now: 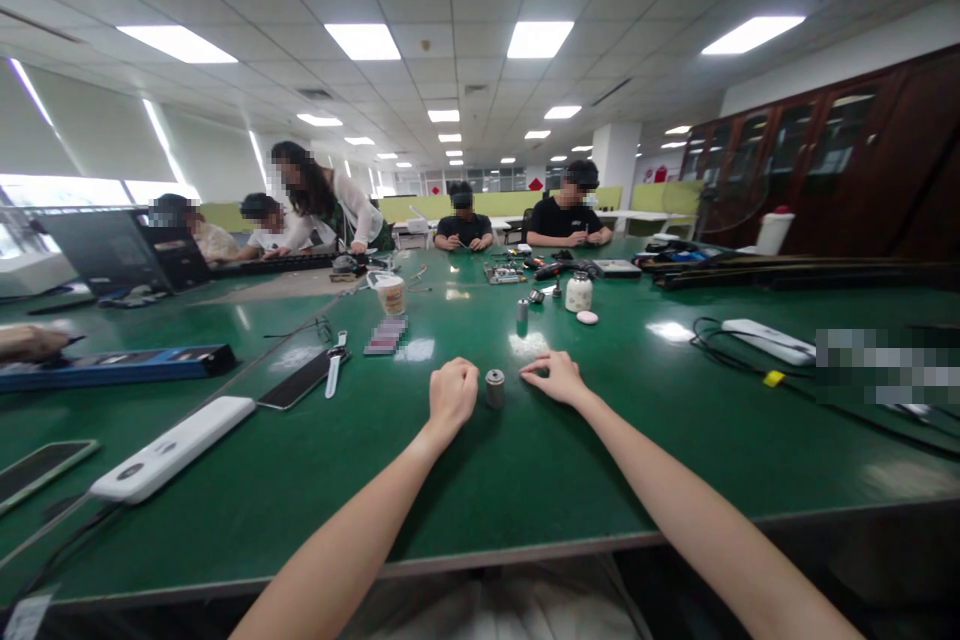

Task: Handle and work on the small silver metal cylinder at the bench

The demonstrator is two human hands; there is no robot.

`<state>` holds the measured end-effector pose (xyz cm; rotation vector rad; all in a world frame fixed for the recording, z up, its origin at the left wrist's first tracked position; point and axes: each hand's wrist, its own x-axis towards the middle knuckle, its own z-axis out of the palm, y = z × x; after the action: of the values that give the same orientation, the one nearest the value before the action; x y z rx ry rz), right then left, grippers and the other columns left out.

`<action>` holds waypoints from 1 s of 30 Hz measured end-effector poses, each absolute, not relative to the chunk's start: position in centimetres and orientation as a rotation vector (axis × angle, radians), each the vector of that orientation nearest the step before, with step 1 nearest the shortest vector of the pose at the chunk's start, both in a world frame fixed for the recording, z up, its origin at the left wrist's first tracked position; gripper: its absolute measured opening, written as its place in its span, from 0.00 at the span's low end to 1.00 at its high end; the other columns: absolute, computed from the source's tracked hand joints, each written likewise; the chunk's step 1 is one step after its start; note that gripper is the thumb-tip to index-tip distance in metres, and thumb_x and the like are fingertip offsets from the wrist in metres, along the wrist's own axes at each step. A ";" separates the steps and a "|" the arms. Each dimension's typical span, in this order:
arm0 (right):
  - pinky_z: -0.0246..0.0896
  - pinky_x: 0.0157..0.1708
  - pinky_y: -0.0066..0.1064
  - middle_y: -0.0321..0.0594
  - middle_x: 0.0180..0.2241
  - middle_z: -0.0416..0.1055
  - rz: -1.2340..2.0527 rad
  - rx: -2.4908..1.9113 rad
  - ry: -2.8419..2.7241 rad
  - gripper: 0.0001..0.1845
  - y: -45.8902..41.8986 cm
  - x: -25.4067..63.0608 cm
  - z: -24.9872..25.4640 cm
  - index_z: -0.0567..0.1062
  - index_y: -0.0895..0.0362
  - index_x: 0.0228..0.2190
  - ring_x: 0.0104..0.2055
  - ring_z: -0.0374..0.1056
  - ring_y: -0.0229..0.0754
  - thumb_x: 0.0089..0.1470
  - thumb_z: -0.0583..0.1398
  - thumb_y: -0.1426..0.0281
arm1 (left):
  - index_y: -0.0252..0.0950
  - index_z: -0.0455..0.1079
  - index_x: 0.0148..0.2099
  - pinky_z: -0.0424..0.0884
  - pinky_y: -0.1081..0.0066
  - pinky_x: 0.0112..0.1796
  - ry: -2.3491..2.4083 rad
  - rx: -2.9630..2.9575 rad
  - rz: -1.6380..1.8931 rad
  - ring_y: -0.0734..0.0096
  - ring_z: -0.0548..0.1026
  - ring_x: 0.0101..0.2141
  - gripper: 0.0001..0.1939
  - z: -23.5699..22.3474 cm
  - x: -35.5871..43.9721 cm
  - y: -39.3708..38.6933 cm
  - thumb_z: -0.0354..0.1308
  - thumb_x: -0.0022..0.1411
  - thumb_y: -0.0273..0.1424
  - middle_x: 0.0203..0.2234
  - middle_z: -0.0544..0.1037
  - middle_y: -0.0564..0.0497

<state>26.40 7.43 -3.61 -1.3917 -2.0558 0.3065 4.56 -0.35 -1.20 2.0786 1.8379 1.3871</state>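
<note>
A small grey metal cylinder (494, 389) with a dark round spot on its pale top stands upright on the green table (420, 480), between my two hands. Just left of it, my left hand (454, 392) rests closed on the tabletop; whatever its curled fingers may hold is hidden. On the other side, my right hand (556, 378) lies with thumb and fingers apart, nothing visible in them, a short gap from the cylinder. Farther back stands a second metal cylinder (523, 310), close to a small metal part (535, 297).
Beyond my hands are a white jar (579, 293), a pink lid (587, 318) and a paper cup (391, 295). Leftward lie a watch (337, 364), a dark phone (296, 380) and a white power strip (176, 445). A black cable (724, 352) runs at right. Several people sit or stand beyond.
</note>
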 end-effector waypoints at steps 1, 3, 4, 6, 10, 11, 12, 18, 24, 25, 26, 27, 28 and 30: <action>0.52 0.52 0.54 0.43 0.47 0.71 0.322 -1.432 -2.064 0.10 7.5 26.5 -3.7 0.82 0.44 0.34 0.53 0.60 0.58 0.49 0.63 0.59 | 0.37 0.74 0.25 0.65 0.69 0.38 1.819 2.078 1.414 0.65 0.75 0.37 0.19 -1.2 4.5 -0.3 0.45 0.61 0.28 0.34 0.80 0.50; 0.53 0.52 0.53 0.42 0.49 0.71 0.320 -1.463 -2.077 0.13 7.6 26.4 -3.8 0.81 0.44 0.37 0.54 0.60 0.57 0.49 0.63 0.59 | 0.37 0.74 0.25 0.65 0.70 0.38 1.792 2.090 1.455 0.67 0.75 0.36 0.18 -1.2 4.6 -0.3 0.46 0.61 0.28 0.34 0.80 0.50; 0.54 0.52 0.52 0.41 0.50 0.71 0.307 -1.448 -2.082 0.15 7.7 26.4 -3.8 0.80 0.45 0.40 0.55 0.60 0.57 0.48 0.63 0.59 | 0.36 0.73 0.24 0.65 0.70 0.37 1.796 2.102 1.465 0.68 0.75 0.34 0.18 -1.3 4.6 -0.3 0.46 0.61 0.29 0.32 0.79 0.50; 0.55 0.53 0.48 0.39 0.51 0.71 0.303 -1.362 -2.098 0.18 7.8 26.3 -3.8 0.79 0.46 0.43 0.55 0.62 0.54 0.48 0.64 0.62 | 0.36 0.71 0.24 0.63 0.71 0.33 1.833 2.128 1.461 0.69 0.73 0.30 0.18 -1.4 4.8 -0.3 0.46 0.62 0.31 0.27 0.77 0.50; 0.60 0.51 0.40 0.37 0.44 0.77 0.437 -1.144 -2.139 0.17 7.8 26.0 -3.8 0.79 0.49 0.42 0.48 0.70 0.47 0.49 0.62 0.70 | 0.36 0.65 0.22 0.58 0.72 0.29 1.844 2.174 1.427 0.71 0.68 0.25 0.21 -1.6 5.2 -0.5 0.45 0.66 0.36 0.19 0.70 0.52; 0.62 0.49 0.39 0.36 0.41 0.78 0.465 -1.114 -2.139 0.15 7.7 25.9 -3.8 0.79 0.50 0.41 0.46 0.71 0.46 0.49 0.61 0.71 | 0.36 0.64 0.21 0.57 0.72 0.28 1.827 2.184 1.424 0.71 0.68 0.24 0.22 -1.7 5.3 -0.5 0.44 0.66 0.37 0.19 0.70 0.52; 0.63 0.48 0.38 0.36 0.40 0.78 0.484 -1.097 -2.130 0.14 7.6 25.8 -3.8 0.80 0.50 0.39 0.44 0.72 0.45 0.49 0.60 0.73 | 0.36 0.63 0.21 0.57 0.72 0.28 1.812 2.191 1.421 0.72 0.67 0.24 0.22 -1.7 5.3 -0.5 0.44 0.66 0.37 0.19 0.69 0.52; 0.67 0.41 0.36 0.38 0.33 0.79 0.504 -1.006 -1.934 0.09 6.1 24.7 -2.8 0.80 0.54 0.32 0.36 0.74 0.44 0.49 0.60 0.73 | 0.36 0.64 0.22 0.55 0.72 0.27 1.782 2.186 1.360 0.72 0.66 0.23 0.22 -1.9 5.3 -0.4 0.44 0.66 0.39 0.18 0.68 0.53; 0.66 0.41 0.34 0.38 0.32 0.78 0.513 -0.747 -1.826 0.07 3.3 22.4 -1.2 0.79 0.55 0.32 0.36 0.74 0.42 0.51 0.61 0.71 | 0.36 0.65 0.23 0.54 0.72 0.26 1.786 2.144 1.321 0.71 0.67 0.23 0.23 -1.9 5.3 -0.5 0.43 0.67 0.40 0.19 0.70 0.52; 0.66 0.41 0.33 0.38 0.32 0.78 0.523 -0.725 -1.835 0.07 2.9 22.0 -1.0 0.79 0.55 0.32 0.36 0.74 0.41 0.51 0.60 0.71 | 0.36 0.65 0.24 0.54 0.72 0.26 1.783 2.134 1.311 0.71 0.67 0.23 0.23 -1.9 5.3 -0.5 0.43 0.67 0.40 0.19 0.71 0.52; 0.66 0.41 0.33 0.38 0.32 0.78 0.530 -0.715 -1.847 0.07 2.6 21.7 -0.9 0.79 0.55 0.32 0.36 0.74 0.41 0.50 0.60 0.72 | 0.36 0.65 0.24 0.55 0.73 0.26 1.779 2.122 1.299 0.71 0.68 0.23 0.22 -2.0 5.3 -0.5 0.42 0.67 0.40 0.20 0.71 0.52; 0.66 0.41 0.33 0.37 0.32 0.78 0.530 -0.711 -1.858 0.07 2.3 21.4 -0.8 0.79 0.55 0.32 0.36 0.73 0.41 0.50 0.60 0.72 | 0.36 0.66 0.25 0.55 0.73 0.26 1.773 2.110 1.288 0.71 0.68 0.24 0.22 -2.0 5.3 -0.4 0.42 0.67 0.40 0.20 0.72 0.52; 0.65 0.41 0.33 0.37 0.31 0.78 0.526 -0.713 -1.868 0.07 2.2 21.2 -0.8 0.79 0.55 0.32 0.36 0.73 0.41 0.50 0.60 0.72 | 0.36 0.66 0.25 0.56 0.73 0.27 1.764 2.099 1.281 0.70 0.69 0.24 0.22 -2.0 5.3 -0.4 0.42 0.68 0.40 0.21 0.72 0.52; 0.65 0.41 0.33 0.37 0.31 0.78 0.516 -0.721 -1.875 0.07 2.0 20.9 -0.8 0.79 0.54 0.31 0.36 0.73 0.41 0.50 0.60 0.73 | 0.37 0.67 0.26 0.57 0.73 0.28 1.740 2.084 1.280 0.70 0.70 0.26 0.23 -2.1 5.3 -0.3 0.41 0.68 0.40 0.22 0.73 0.51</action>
<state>20.93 2.02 -0.79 -0.7210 -1.8747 0.5156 5.26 -0.27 -2.11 2.0836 1.7403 1.2798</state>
